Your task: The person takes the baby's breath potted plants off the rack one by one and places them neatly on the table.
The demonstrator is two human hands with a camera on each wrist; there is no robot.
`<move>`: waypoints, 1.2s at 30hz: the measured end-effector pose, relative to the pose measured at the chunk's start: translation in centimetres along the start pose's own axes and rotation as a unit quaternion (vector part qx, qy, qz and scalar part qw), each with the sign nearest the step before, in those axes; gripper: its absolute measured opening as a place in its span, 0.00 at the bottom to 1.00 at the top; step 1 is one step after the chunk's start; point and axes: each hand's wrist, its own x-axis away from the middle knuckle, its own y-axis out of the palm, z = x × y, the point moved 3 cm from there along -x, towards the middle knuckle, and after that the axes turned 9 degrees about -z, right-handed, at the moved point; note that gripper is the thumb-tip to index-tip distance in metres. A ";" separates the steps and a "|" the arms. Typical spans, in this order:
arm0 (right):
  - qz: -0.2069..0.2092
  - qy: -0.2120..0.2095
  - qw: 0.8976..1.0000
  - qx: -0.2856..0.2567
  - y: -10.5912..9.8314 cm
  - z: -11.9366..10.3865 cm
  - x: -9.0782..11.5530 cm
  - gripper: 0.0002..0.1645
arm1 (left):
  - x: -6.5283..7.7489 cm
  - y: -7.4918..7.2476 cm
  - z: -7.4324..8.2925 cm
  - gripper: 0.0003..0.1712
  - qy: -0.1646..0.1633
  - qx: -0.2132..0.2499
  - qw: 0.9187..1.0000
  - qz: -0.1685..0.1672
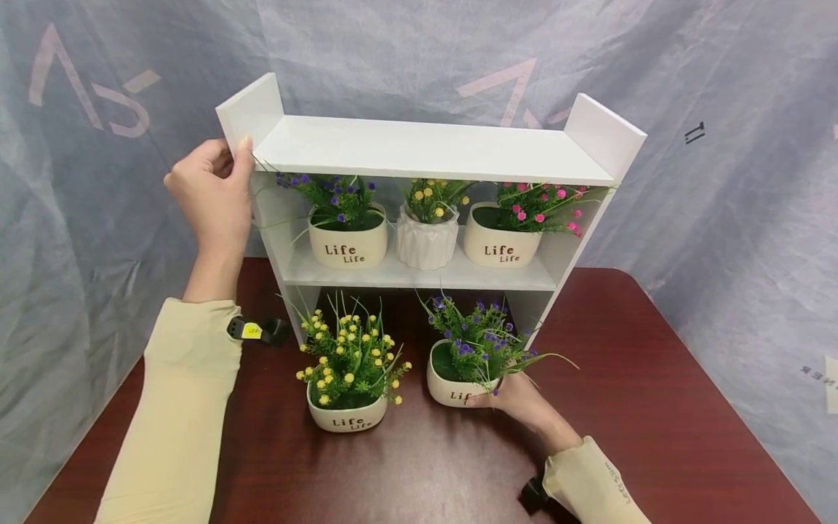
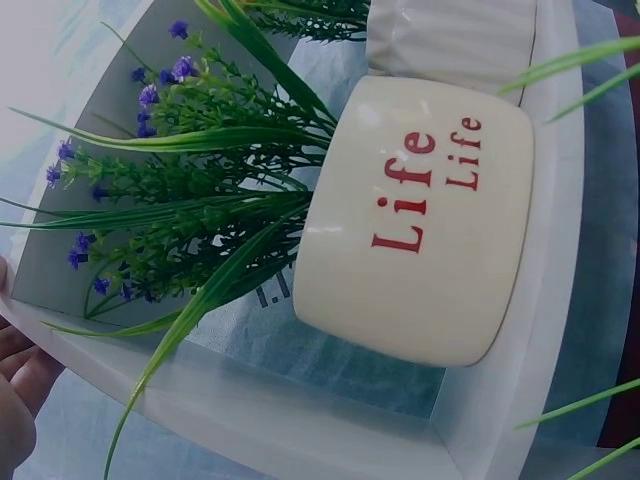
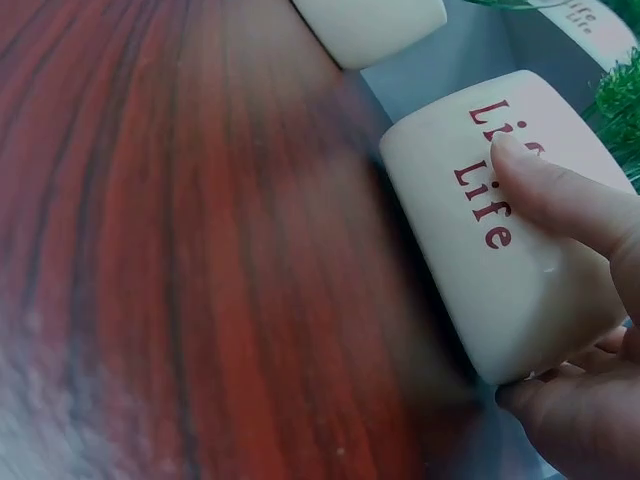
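Observation:
My left hand [image 1: 212,185] grips the upper left side panel of a white two-tier shelf [image 1: 419,149], thumb on the front edge. My right hand [image 1: 524,404] holds a cream "Life" pot of purple flowers [image 1: 445,386] by its right end, in front of the shelf's lower opening. In the right wrist view the thumb lies across the lettering of that pot [image 3: 450,290], with other fingers around its end. To its left, a cream pot of yellow flowers [image 1: 347,418] stands on the table.
On the middle shelf stand a purple-flowered cream pot [image 1: 347,244], a white ribbed pot [image 1: 428,240] with yellow flowers and a pink-flowered cream pot [image 1: 500,240]. Beneath is a dark red wooden table [image 1: 628,364]. A grey cloth [image 1: 419,58] hangs behind.

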 end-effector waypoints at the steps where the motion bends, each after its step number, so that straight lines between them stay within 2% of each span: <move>1: 0.004 0.006 1.000 0.010 0.0 0.0 0.0 0.55 | 0.0 0.0 0.0 0.18 0.000 -0.001 1.000 0.001; 6: -0.005 -0.016 1.000 0.026 0.1 0.0 -0.1 0.56 | 0.0 -0.1 0.0 0.18 0.002 -0.005 1.000 0.003; 13: -0.006 -0.073 0.996 0.043 0.1 -0.4 -0.4 0.58 | 0.1 -0.1 0.1 0.18 0.000 -0.009 1.000 0.003; 21: -0.003 -0.082 0.996 0.042 0.0 -0.4 -0.5 0.57 | 0.1 -0.1 0.0 0.17 -0.002 -0.007 1.000 0.000; 36: -0.017 -0.077 0.996 0.032 -0.1 -0.3 -0.9 0.55 | 0.2 -0.1 0.1 0.22 -0.004 -0.022 1.000 0.000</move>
